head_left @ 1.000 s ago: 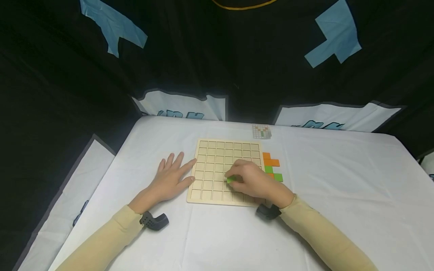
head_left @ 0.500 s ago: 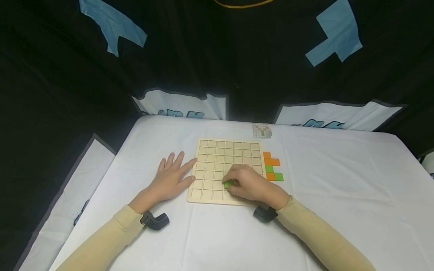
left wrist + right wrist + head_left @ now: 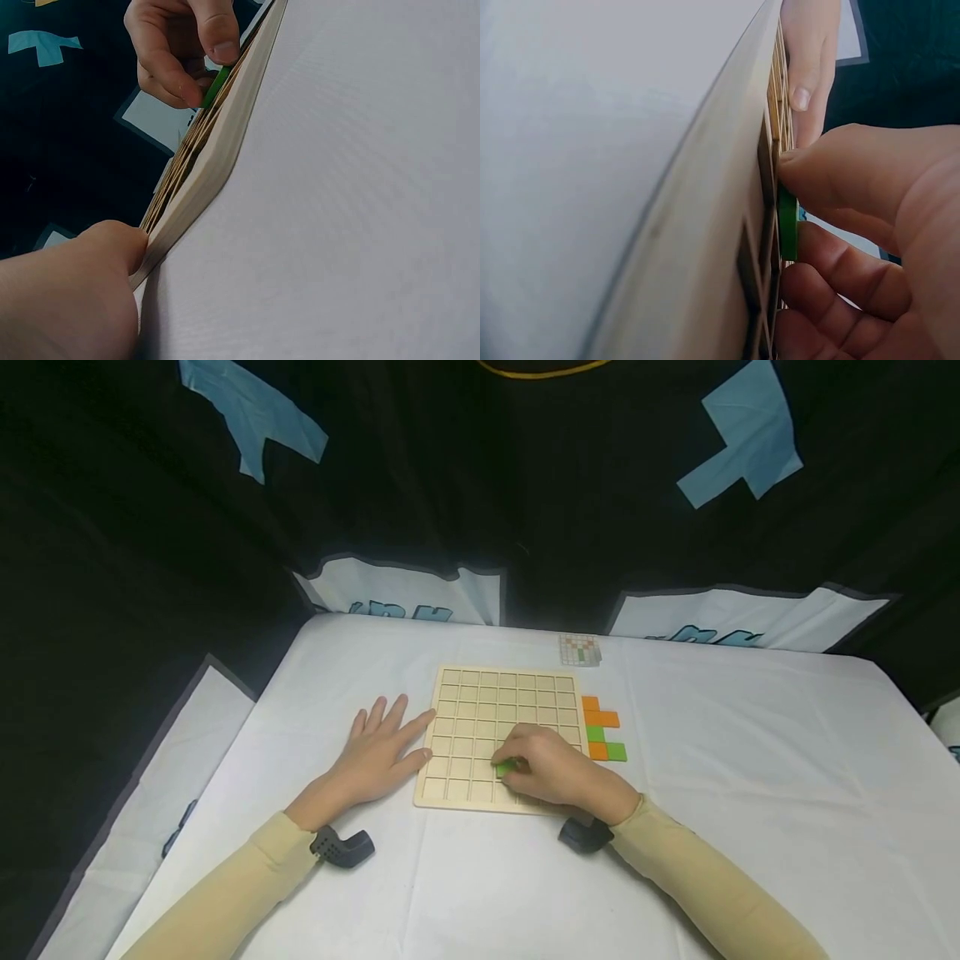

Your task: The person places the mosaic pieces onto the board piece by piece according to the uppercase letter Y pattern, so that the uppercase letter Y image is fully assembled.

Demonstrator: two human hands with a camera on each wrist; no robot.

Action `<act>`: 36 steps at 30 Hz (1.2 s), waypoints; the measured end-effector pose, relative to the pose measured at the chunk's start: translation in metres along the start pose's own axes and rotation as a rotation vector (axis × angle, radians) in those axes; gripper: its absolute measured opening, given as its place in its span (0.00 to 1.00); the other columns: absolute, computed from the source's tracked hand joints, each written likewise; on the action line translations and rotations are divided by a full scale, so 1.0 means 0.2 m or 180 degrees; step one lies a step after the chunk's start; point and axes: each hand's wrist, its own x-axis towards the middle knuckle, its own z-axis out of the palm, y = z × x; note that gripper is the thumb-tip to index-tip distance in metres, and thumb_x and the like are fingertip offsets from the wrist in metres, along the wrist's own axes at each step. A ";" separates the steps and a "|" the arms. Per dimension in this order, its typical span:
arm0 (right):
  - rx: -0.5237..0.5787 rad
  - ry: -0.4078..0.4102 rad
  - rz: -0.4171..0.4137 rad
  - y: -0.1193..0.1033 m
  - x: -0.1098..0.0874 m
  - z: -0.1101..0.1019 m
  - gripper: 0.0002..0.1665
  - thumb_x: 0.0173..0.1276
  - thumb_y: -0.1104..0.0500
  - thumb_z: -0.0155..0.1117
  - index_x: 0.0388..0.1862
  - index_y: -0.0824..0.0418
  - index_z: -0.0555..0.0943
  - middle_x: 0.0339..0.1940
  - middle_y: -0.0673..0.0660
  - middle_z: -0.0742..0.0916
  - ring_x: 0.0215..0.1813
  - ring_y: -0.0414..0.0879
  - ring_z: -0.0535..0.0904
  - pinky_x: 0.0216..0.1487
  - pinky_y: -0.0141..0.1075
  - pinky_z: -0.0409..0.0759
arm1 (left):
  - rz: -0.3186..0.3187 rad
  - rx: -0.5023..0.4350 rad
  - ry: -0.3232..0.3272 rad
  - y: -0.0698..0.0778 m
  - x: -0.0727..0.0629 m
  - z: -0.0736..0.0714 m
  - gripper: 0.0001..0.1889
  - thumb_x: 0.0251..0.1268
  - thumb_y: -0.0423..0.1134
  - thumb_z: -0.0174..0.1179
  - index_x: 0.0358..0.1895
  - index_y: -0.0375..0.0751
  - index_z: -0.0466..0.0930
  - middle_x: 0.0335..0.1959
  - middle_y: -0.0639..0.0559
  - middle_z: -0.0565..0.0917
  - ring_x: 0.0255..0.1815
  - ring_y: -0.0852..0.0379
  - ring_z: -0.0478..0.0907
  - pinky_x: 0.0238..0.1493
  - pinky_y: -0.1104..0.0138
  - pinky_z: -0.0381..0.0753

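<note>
A pale wooden grid board (image 3: 467,703) lies on the white table. My right hand (image 3: 555,766) is over its lower middle, pinching a small green square tile (image 3: 787,221) between thumb and fingers. In the left wrist view the green tile is right at the board's surface, slightly tilted. My left hand (image 3: 369,762) rests palm down on the cloth with fingers spread. Its thumb and index fingertip touch the board's left edge. Part of the grid is hidden under my right hand.
Several orange tiles (image 3: 602,719) and green tiles (image 3: 617,752) lie against the board's right edge. A small printed pattern card (image 3: 580,651) sits beyond its far right corner. White cloth (image 3: 465,885) covers the table, and a black curtain (image 3: 525,485) hangs behind.
My right hand has shifted slightly left and nearer with the green tile, uncovering more of an orange tile by the board's right edge. My left hand has stayed in place.
</note>
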 end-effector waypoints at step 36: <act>0.0111 0.0284 0.0131 0.06 -0.10 -0.13 0.16 0.61 0.64 0.72 0.49 0.64 0.88 0.43 0.55 0.90 0.44 0.48 0.83 0.47 0.39 0.84 | 0.0003 -0.0019 0.0045 0.00 0.00 0.01 0.33 0.76 0.56 0.50 0.80 0.51 0.61 0.83 0.30 0.49 0.83 0.25 0.37 0.78 0.30 0.36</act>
